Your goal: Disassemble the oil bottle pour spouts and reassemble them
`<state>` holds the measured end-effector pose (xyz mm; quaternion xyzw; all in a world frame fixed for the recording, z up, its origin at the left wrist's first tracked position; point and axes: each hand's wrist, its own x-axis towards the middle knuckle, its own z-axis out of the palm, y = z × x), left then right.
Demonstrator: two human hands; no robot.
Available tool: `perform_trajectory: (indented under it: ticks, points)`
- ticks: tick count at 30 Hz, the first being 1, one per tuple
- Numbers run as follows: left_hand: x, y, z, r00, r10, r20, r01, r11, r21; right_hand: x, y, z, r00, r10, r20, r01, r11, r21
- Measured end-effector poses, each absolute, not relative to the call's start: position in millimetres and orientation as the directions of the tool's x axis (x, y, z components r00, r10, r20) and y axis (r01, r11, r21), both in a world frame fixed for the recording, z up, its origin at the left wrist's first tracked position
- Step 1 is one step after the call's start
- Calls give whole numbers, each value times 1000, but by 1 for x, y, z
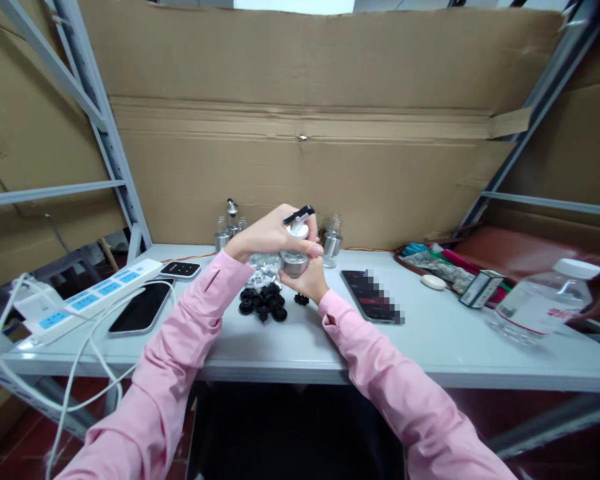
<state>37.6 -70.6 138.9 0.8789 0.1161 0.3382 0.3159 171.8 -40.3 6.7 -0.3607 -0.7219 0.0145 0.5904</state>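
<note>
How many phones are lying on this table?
2: the left phone beside the white power strip, and the right phone, partly pixelated, to the right of the right hand. The fabric heap could hide more.

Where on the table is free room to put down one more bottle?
The widest bare patch of table lies between the right phone and the large plastic bottle. A smaller one separates the black parts from the table's front edge. Crowded: the left side, with power strip and left phone; the back middle, with glass bottles.
</note>
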Motion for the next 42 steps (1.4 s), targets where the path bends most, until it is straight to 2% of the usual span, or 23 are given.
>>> perform_trajectory:
  ticks: [3, 5, 8, 12, 15, 18, 23, 25, 27, 29, 33, 38, 42]
  points:
    - [46, -71, 134, 751, 405, 521, -119, -693, 711, 172, -40, 6, -57, 482, 874, 466, 787, -404]
    - [53, -69, 129, 672, 461, 579, -158, -676, 720, 170, -41, 7, -59, 535, 843, 433, 775, -461]
    - [63, -63, 121, 504, 525, 685, -187, -708, 681, 167, -42, 7, -22, 601, 799, 404, 736, -543]
    - [68, -53, 113, 384, 511, 769, -183, -774, 606, 165, -41, 6, 28, 618, 785, 438, 699, -566]
    - [66, -49, 111, 320, 460, 828, -24, -870, 492, 166, -41, 6, 42, 617, 786, 451, 690, -566]
    - [63, -48, 110, 309, 359, 881, 160, -932, 324, 167, -41, 6, 67, 605, 793, 467, 684, -561]
    - [56, -42, 112, 349, 102, 932, 296, -955, -7, 166, -41, 4, 58, 607, 793, 512, 663, -545]
    - [50, -38, 115, 303, 52, 952, 359, -931, -63, 165, -41, 4, 42, 614, 788, 507, 667, -546]
    - [43, -35, 120, 239, 79, 968, 415, -909, -29, 166, -39, 5, 80, 632, 771, 488, 650, -583]
    - [35, -32, 125, 224, 172, 959, 433, -899, 60, 168, -37, 6, 164, 651, 741, 454, 617, -642]
    - [27, -29, 129, 397, 352, 848, 356, -910, 211, 173, -31, 6, 270, 648, 712, 383, 607, -697]
    - [37, -36, 126, 603, 374, 704, 302, -924, 233, 173, -31, 5, 230, 646, 728, 399, 619, -676]
    - [33, -38, 129, 654, 414, 633, 352, -907, 230, 168, -32, 4, 165, 629, 760, 384, 668, -637]
